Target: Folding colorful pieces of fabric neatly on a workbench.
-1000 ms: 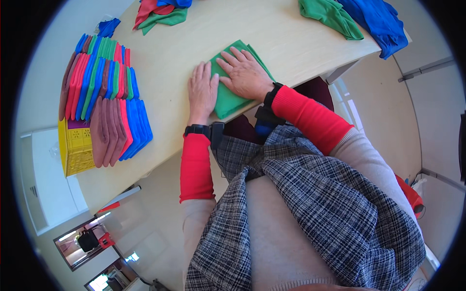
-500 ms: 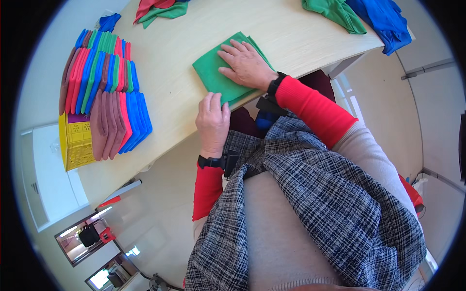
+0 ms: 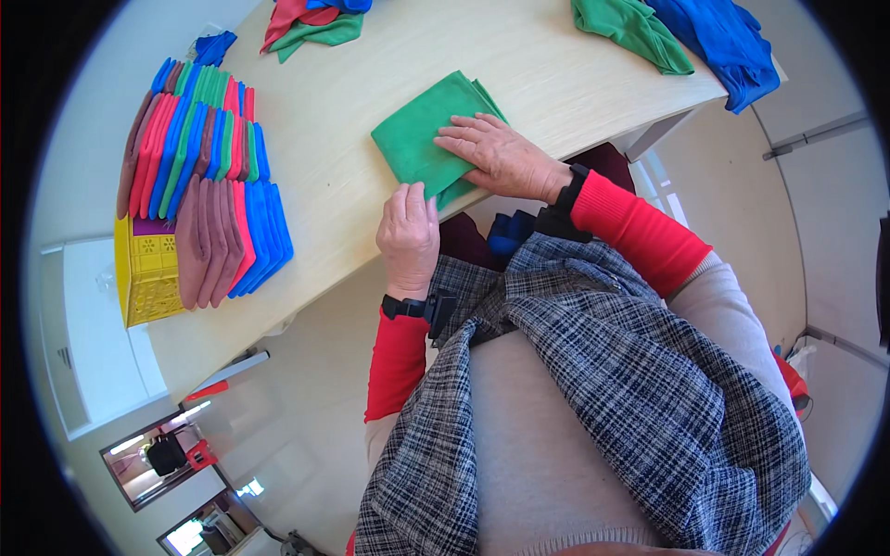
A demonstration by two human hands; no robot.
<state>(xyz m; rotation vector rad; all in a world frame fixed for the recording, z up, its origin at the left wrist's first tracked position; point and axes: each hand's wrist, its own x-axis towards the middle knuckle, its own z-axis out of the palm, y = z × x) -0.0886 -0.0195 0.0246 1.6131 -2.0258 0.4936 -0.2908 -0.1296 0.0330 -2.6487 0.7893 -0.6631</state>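
A folded green cloth (image 3: 422, 125) lies at the table's near edge. My left hand (image 3: 408, 236) pinches its near left corner, fingers pressed together over the fabric. My right hand (image 3: 508, 159) rests on the cloth's right part, palm down and fingers stretched to the left. Beneath the right hand, the cloth's near edge is slightly raised, and its layers show at the far right corner. What the right thumb does is partly hidden.
To the left, a yellow plastic basket (image 3: 150, 278) holds rows of folded cloths (image 3: 199, 139) in brown, red, blue and green. Loose red and green cloths (image 3: 320, 32) lie at the far side. Green (image 3: 635, 32) and blue (image 3: 728, 46) cloths hang near the table's right edge.
My right hand has slid toward me and to the right over the green cloth. The left hand stays at the near left corner, almost unmoved.
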